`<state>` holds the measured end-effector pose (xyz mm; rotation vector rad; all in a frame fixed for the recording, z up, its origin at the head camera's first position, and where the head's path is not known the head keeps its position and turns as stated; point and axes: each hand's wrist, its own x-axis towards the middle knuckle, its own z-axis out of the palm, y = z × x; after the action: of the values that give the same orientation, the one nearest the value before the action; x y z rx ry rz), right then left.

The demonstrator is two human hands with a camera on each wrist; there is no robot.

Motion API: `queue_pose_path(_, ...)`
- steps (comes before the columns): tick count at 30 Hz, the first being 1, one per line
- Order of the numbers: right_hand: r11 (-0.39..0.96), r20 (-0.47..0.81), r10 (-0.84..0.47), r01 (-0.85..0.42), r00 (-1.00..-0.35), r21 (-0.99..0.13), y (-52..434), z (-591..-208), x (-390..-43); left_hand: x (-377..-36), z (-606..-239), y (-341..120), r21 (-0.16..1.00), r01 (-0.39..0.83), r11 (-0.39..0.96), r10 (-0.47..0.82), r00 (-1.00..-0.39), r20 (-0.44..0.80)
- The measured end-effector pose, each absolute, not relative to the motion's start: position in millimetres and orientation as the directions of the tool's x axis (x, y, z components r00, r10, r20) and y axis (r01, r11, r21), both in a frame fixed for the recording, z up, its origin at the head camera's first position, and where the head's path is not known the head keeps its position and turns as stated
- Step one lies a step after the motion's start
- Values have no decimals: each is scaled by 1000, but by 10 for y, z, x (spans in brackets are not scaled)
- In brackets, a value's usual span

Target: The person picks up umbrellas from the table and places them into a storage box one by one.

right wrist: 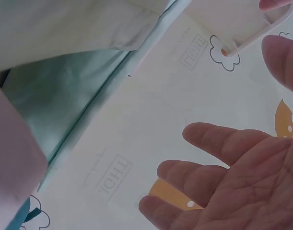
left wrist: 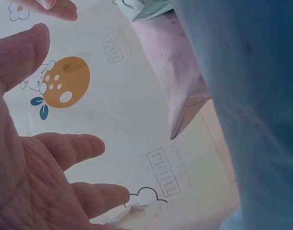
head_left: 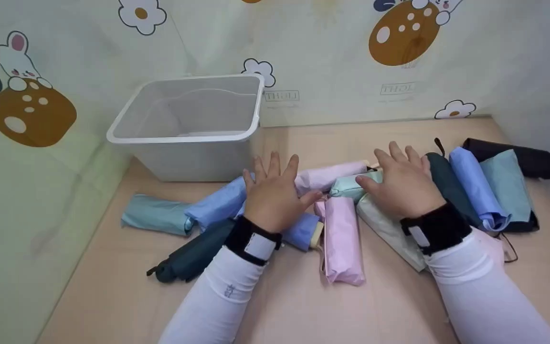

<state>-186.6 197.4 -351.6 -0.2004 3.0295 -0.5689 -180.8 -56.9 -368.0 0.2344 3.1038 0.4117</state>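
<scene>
My left hand (head_left: pixel 275 200), fingers spread, is over a blue folded umbrella (head_left: pixel 220 203) and a short blue one with a beige end (head_left: pixel 301 231). My right hand (head_left: pixel 404 186) spreads its fingers above a pale grey-green folded umbrella (head_left: pixel 385 229) and beside a mint one (head_left: pixel 349 186). Neither hand grips anything. Between the wrists lies a pink folded umbrella (head_left: pixel 344 243), with a lilac one (head_left: pixel 327 176) behind it. Left of my left wrist are a dark green umbrella (head_left: pixel 194 253) and a teal one (head_left: pixel 155 215). In the left wrist view, blue fabric (left wrist: pixel 251 96) fills the right side.
A white plastic bin (head_left: pixel 198 157) stands at the back left against the patterned wall covering (head_left: pixel 322 57). On the right, more folded umbrellas lie close together: dark green (head_left: pixel 447 181), blue (head_left: pixel 478 186), teal (head_left: pixel 509 184) and black (head_left: pixel 530 160). All rest on a wooden tabletop (head_left: pixel 303 306).
</scene>
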Motion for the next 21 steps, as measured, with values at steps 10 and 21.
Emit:
queue_pose_path(10,922,-32,-142,-120,-989,-369,1960,-3499,-1862,-1788,-3631,-556,300,158,941,149,-987,53)
queue_pose_path(21,919,-34,-142,-119,-989,-376,1989,-3481,-1852,-1826,-3298,-1217,423,137,896,25,-965,259)
